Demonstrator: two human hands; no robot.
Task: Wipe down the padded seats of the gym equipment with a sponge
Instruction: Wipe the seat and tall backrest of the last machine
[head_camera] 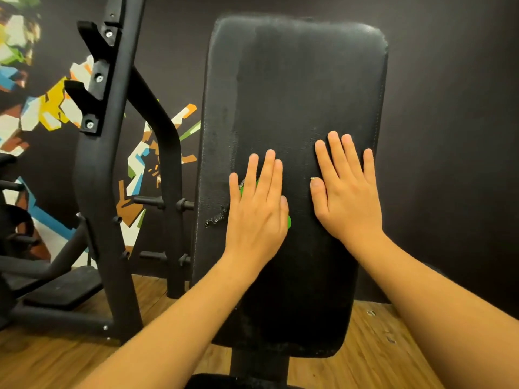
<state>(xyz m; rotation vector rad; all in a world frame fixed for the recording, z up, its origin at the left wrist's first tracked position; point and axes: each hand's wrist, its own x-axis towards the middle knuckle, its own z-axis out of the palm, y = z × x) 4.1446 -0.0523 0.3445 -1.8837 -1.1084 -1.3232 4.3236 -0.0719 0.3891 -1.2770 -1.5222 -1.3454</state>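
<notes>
Far left there's a black steel rack (106,164) with peg hooks, nothing to do with the cleaning as far as I can tell. Moving right you hit the upright padded backrest (295,80), and that's where the action is.

Progress-wise I'd call it partway through this one pad. There's a little blob of suds (216,219) by the left stitched edge, and the upper part shows streaky, uneven bands that look like wipe marks. The bottom stretch looks dull and speckled, so I'd guess that bit hasn't been wiped yet. The seat cushion below is barely in shot, so no idea about that one.

Left hand (257,209) is laid flat on the pad's left half, fingers (269,175) straight and close together, pressing a bright green sponge (288,221) against the vinyl. It isn't gripping it, just palming it. Only slivers of green peek out at either side of the hand.

Right hand (348,192) is just beside it, apart from the sponge — palm down on the bare pad, fingers (337,155) straight and slightly fanned, holding nothing. Looks like it's just bracing.
</notes>
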